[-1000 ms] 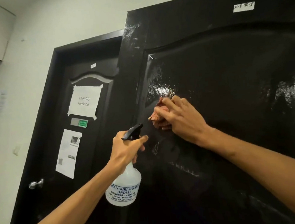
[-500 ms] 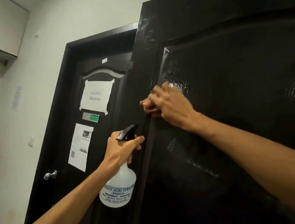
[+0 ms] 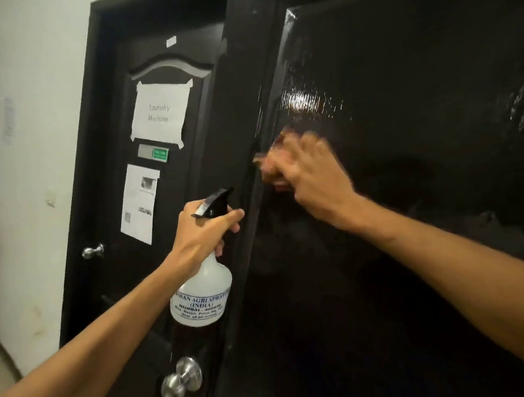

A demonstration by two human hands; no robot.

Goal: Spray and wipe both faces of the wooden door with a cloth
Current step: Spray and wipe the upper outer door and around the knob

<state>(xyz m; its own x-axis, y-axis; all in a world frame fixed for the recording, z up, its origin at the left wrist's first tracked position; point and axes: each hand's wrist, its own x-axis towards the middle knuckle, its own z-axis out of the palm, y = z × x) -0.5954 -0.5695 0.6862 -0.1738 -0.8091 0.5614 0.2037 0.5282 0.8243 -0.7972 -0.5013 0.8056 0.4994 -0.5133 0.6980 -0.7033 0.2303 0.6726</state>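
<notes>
A glossy dark wooden door (image 3: 406, 122) stands open and fills the right of the view, with wet streaks on its panel. My right hand (image 3: 312, 175) presses a reddish cloth (image 3: 272, 162) against the door near the panel's left moulding; the hand is motion-blurred. My left hand (image 3: 200, 232) grips the neck of a white spray bottle (image 3: 204, 293) with a black trigger head, held just left of the door's edge. The door's silver knob (image 3: 181, 381) shows at the bottom.
A second dark door (image 3: 129, 289) behind carries taped paper notices (image 3: 160, 114) and a silver knob (image 3: 93, 251). A white wall (image 3: 22, 156) lies to the left.
My right hand with the cloth has slid from the panel's left edge down and slightly right. The view has shifted lower and closer; the left hand keeps the bottle in place.
</notes>
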